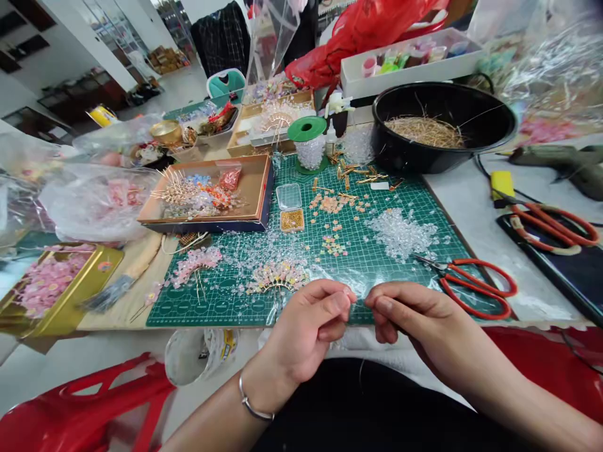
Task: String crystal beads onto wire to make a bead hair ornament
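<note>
My left hand (316,326) is closed in a pinch at the front edge of the green cutting mat (211,307). A short gap to its right, my right hand (409,311) pinches thumb against forefinger. What either hand holds is too fine to make out. Just beyond my left hand lies a beaded hair comb (277,276) with pale pink and yellow flowers. A pink flower comb (196,267) rests farther left. Red-handled pliers (475,282) lie beside my right hand, near a pile of clear beads (402,233). Small peach flower beads (331,202) are scattered at mid-mat.
A black basin (443,160) of thin gold wire stands at the back right. Behind the mat are a green spool (308,141) and a cardboard box (254,188) of ornaments. A gold tin (94,270) of pink flowers sits left, scissors (556,229) far right.
</note>
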Demonstrator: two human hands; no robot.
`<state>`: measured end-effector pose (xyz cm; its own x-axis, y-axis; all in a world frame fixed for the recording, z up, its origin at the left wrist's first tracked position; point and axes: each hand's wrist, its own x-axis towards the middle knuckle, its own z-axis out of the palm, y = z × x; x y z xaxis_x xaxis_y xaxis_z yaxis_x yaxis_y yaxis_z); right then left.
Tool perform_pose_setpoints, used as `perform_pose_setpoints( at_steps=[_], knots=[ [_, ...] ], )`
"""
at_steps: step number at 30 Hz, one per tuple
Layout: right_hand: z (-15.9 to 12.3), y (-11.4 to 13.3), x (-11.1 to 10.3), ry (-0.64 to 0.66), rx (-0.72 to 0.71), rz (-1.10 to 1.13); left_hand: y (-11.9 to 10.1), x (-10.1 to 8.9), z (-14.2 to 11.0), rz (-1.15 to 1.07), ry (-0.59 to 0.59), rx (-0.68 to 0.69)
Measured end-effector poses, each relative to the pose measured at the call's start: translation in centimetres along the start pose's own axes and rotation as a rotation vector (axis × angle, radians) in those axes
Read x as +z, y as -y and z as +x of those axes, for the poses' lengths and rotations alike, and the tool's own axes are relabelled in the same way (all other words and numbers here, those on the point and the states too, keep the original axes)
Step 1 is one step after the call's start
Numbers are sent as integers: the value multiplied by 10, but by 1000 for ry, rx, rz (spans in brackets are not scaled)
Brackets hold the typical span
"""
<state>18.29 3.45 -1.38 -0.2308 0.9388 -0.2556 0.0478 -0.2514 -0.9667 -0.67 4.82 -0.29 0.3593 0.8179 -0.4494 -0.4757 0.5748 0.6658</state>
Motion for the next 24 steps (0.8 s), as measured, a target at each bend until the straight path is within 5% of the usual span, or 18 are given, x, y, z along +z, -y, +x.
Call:
perform_pose_setpoints(
  at_steps=[7, 13, 16, 20, 24],
  knots=[
    [21, -14, -24, -53, -329, -763, -42, 2, -5, 92, -2, 158],
    [44, -16, -27, -6, -512, -1169, -33, 5, -11, 762, -63, 141],
    [37, -6, -36, -58, -606, -1223, -25, 8, -13, 978, -63, 192],
    [-1, 13, -47, -358, -759, -976, -25, 16, -16, 1125, -41, 252],
    [-26, 25, -39, -203, -826, -902, -28, 26, -14, 1027, 20, 100]
  ],
)
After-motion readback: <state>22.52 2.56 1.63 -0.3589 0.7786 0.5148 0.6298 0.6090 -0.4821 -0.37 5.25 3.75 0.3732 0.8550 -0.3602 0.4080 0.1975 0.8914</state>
